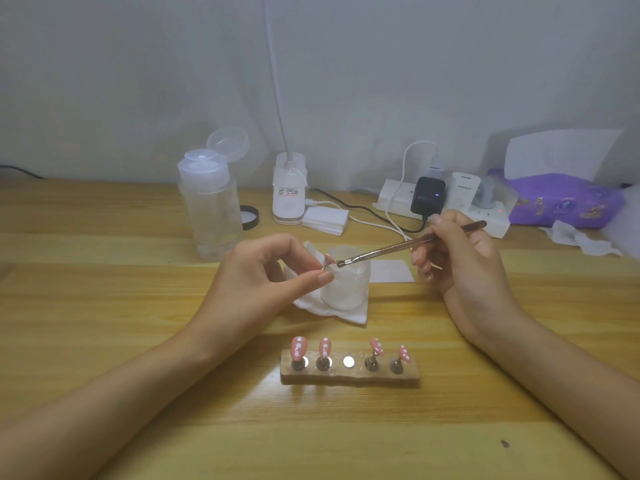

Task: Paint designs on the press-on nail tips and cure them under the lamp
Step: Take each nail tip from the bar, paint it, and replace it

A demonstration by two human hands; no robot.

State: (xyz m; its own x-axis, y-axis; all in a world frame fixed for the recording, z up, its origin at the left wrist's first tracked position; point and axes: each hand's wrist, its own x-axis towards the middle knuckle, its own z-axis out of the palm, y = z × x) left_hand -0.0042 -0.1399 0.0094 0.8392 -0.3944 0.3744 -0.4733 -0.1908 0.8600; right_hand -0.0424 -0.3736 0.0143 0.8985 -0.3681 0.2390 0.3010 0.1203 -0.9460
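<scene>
Pink with white dots: four nail tips (pixel 298 346) upright on their stems in the wooden holder block (pixel 349 375), two at its left end, two at its right. Middle socket (pixel 348 362) of the block bare, only a shiny disc showing, likely the seat of the fifth tip (pixel 328 260), pinched by its stem between thumb and forefinger of the left hand (pixel 263 271), just behind the block, over the frosted jar (pixel 343 292). Held up there, probably, to bring the small surface close and turn it freely toward the bristles. Right hand (pixel 460 261) wrapped round a slim brush (pixel 398 245) pen-fashion, behind and right of the block, bristle end touching or all but touching the held tip; cannot tell which. Pen hold suited to fine strokes; both forearms low over the table, seemingly for steadiness. Jar seated on a folded white tissue (pixel 349 315) directly behind the block, presumably to catch drips and wipe bristles. Painting step in hand; curing not yet begun.

Pale planked wooden tabletop (pixel 138 341), a dark fleck (pixel 505 444) in front and right of the block. Far behind the block, against a plain grey-white wall (pixel 138 81), a white gooseneck lamp base (pixel 290 192), possibly the curing lamp, though unsure. Behind and left of the block, a clear pump bottle (pixel 211 209) with flip cap open and a black lid (pixel 250 217). Behind and right, a white power strip (pixel 391 199) with a black charger (pixel 427 197) and cables, then a purple tissue pack (pixel 568 202) and crumpled paper (pixel 585 239).
</scene>
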